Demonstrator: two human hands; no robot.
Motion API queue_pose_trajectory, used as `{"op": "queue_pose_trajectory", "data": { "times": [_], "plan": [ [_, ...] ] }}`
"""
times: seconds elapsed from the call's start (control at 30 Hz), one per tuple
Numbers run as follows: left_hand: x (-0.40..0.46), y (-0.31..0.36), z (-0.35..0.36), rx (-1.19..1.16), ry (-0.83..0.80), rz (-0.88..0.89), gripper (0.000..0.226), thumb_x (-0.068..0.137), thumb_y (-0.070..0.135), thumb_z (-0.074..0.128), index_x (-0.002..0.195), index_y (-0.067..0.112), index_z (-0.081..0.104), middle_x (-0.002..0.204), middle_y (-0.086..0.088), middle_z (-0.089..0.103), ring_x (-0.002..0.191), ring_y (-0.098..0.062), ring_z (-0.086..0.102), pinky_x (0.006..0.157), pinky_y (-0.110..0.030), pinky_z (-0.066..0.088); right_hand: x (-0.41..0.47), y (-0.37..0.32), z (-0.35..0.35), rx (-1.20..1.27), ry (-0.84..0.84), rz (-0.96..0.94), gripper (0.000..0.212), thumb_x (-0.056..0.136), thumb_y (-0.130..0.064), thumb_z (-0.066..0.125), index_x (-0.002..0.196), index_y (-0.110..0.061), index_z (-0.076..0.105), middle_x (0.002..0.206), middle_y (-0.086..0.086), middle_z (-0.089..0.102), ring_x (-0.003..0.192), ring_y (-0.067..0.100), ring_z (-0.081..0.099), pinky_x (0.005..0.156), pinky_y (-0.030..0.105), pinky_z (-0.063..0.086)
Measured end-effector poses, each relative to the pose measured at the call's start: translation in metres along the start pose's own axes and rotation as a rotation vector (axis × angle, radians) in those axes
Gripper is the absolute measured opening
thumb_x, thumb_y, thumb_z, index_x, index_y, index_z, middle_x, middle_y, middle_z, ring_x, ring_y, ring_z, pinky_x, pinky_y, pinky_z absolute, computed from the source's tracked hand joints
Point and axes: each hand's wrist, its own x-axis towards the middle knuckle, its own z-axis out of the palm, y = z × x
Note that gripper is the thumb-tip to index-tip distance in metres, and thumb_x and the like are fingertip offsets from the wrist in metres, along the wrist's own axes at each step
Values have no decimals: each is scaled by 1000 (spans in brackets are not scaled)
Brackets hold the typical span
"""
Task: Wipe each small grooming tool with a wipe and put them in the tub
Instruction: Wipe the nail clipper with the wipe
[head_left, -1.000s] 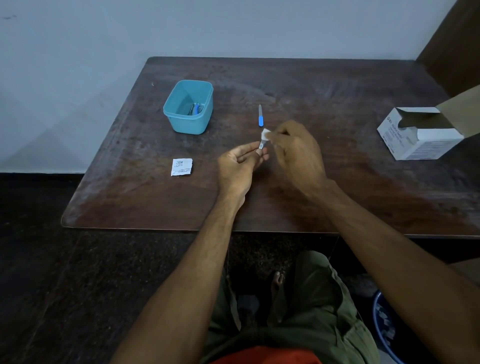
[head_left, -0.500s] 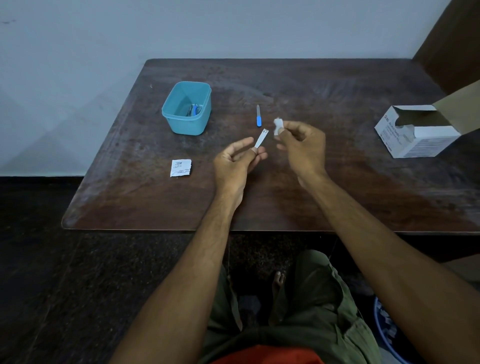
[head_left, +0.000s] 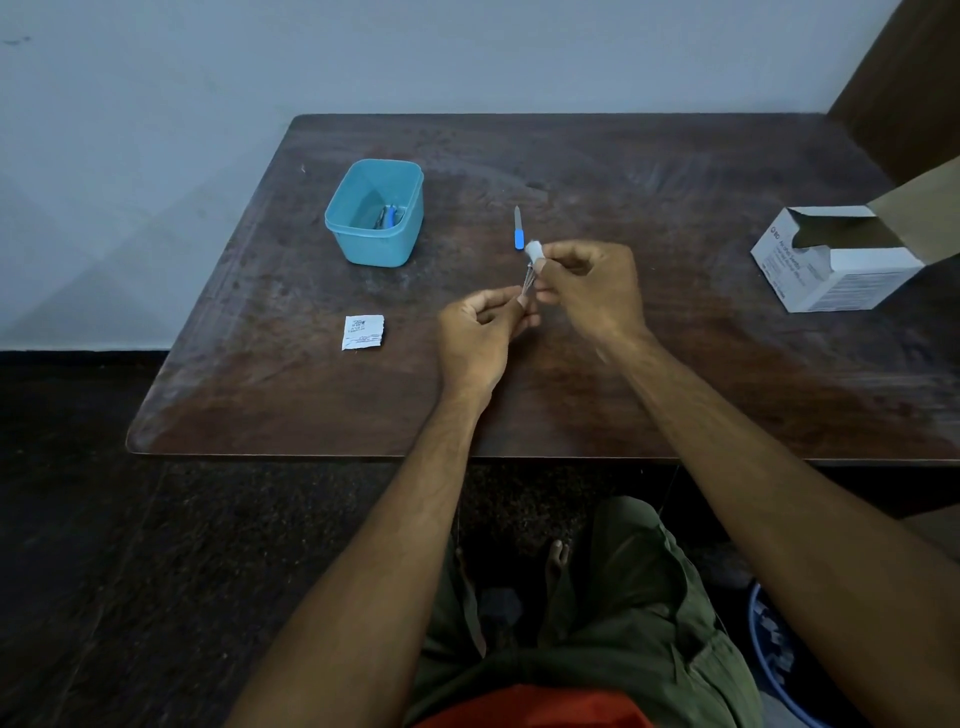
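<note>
Dark wood table, left hand pinching metal tool, right hand gripping wipe, teal tub well left

- Small metal tool: thin, silvery, tilted, pinched at both ends.
- White wipe: bunched at the tool's upper end.
- Blue-handled nail file: flat on the table, right of the tub.
- Teal tub: open, upright, tools inside.
</note>
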Motion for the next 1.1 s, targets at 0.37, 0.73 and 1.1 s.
{"op": "queue_pose_trajectory", "data": {
  "times": [0.37, 0.73, 1.1],
  "plan": [
    [4, -1, 1, -58, 53, -45, 15, 92, 6, 61, 102, -3, 68, 80, -9, 74, 74, -16, 72, 68, -19, 57, -7, 9, -6, -646, 32, -525, 20, 89, -15, 60, 102, -18, 75, 86, -2, 66, 79, 15, 60, 67, 28, 47],
    [1, 0, 1, 6, 14, -30, 10, 92, 6, 60, 97, 6, 69, 80, -5, 74, 76, -13, 72, 69, -18, 56, -4, 7, -2, -958, -50, -546, 23, 87, -2, 55, 104, -4, 70, 102, 13, 63, 92, 30, 59, 72, 38, 51],
    [2, -1, -1, 1, -3, -29, 12, 92, 5, 60, 100, 4, 69, 83, -4, 74, 77, -10, 72, 69, -16, 55, -15, 3, -1, -955, -62, -600, 20, 88, -11, 64, 106, -6, 71, 97, 10, 64, 87, 30, 59, 62, 38, 53]
  ]
}}
